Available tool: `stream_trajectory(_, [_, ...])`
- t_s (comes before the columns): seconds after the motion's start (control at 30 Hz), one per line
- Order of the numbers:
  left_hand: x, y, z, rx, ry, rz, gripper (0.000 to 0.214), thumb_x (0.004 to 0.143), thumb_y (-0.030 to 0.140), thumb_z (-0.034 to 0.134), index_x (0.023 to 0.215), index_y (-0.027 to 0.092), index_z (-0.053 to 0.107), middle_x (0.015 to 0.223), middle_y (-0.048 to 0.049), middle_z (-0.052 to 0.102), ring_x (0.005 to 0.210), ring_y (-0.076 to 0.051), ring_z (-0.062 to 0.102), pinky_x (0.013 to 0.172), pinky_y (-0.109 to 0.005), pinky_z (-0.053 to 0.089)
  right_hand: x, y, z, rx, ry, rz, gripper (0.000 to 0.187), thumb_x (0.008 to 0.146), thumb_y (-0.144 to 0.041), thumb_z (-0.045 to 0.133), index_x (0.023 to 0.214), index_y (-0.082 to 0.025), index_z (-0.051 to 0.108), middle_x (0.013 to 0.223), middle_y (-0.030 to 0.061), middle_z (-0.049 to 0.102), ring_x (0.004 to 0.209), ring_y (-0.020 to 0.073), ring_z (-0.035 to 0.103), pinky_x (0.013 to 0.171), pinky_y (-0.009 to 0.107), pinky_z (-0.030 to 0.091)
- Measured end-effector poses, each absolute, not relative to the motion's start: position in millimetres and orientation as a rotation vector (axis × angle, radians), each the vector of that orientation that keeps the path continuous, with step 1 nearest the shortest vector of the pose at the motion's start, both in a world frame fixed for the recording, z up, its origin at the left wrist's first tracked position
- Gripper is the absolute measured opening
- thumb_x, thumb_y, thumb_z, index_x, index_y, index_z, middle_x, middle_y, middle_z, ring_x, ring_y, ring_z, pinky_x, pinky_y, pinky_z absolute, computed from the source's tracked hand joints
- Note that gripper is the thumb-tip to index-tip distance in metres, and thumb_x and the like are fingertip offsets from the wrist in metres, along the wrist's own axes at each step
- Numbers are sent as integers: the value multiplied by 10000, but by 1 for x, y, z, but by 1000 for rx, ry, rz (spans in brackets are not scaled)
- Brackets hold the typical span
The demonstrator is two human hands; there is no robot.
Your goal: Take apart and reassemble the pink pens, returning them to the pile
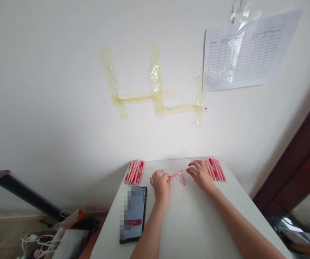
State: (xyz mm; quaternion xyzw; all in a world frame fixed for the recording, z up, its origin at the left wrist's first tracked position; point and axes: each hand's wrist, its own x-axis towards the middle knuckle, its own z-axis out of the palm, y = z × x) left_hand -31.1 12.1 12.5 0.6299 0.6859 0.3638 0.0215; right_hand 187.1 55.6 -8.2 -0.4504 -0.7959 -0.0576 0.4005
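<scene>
Wall: white, filling most of the view, with strips of yellowed tape (156, 97) sticking to it and a printed table sheet (248, 54) hanging at upper right.
Counter: a white counter (198, 223) is standing against the wall, reaching toward the viewer.
Left hand: the left hand (160, 184) is resting on the counter, its fingers closing around one end of a pink pen (176, 175).
Right hand: the right hand (200, 173) is pinching the other end of the same pen with its fingertips.
Pen: it is lying almost level between the two hands, just above the counter, near the far edge.
Loose piece: a short red part (183, 178) is lying on the counter under the pen.
Left pile: a row of pink and red pens (134, 172) is lying at the far left corner.
Right pile: more pens (216, 169) are lying just beside the right hand.
Tablet: a dark tablet (133, 214) is lying near the left forearm, its screen blurred.
Floor: bags and white cables (60, 233) are lying at lower left.
</scene>
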Motion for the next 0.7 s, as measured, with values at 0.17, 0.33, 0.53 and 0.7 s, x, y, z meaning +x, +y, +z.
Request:
stream_trajectory(0.17, [-34, 13, 12, 1912, 2181, 1103, 70, 818, 237, 721, 848, 265, 778, 1199, -60, 630, 1223, -273, 526, 1123, -531, 346, 193, 62, -12, -1167, -1967, -145, 195, 991, -309, 556, 991, -271, 747, 1106, 86, 679, 1116, 295, 530, 953, 492, 472])
stream_trajectory(0.33, [-36, 13, 12, 1860, 2252, 1082, 81, 831, 247, 700, 866, 269, 771, 1207, -58, 633, 1220, -277, 520, 1106, -527, 338, 195, 63, -13, -1187, -1956, -136, 203, 994, -316, 550, 1001, -265, 746, 1064, 84, 685, 1091, 284, 538, 957, 482, 459])
stream_trajectory(0.53, [-38, 12, 17, 1781, 2326, 1044, 125, 861, 286, 646, 881, 253, 765, 1225, -76, 626, 1218, -292, 507, 1100, -546, 324, 192, 60, -9, -1186, -1969, -88, 205, 994, -320, 543, 992, -271, 742, 955, 72, 702, 1049, 288, 557, 961, 484, 441])
stream_trajectory(0.7, [-40, 12, 17, 1796, 2438, 977, 212, 900, 348, 587, 870, 239, 767, 1194, -89, 638, 1200, -298, 497, 1096, -569, 299, 183, 62, -5, -1195, -1997, -66, 224, 983, -289, 541, 1034, -284, 759, 931, 79, 710, 1047, 307, 558, 966, 512, 427])
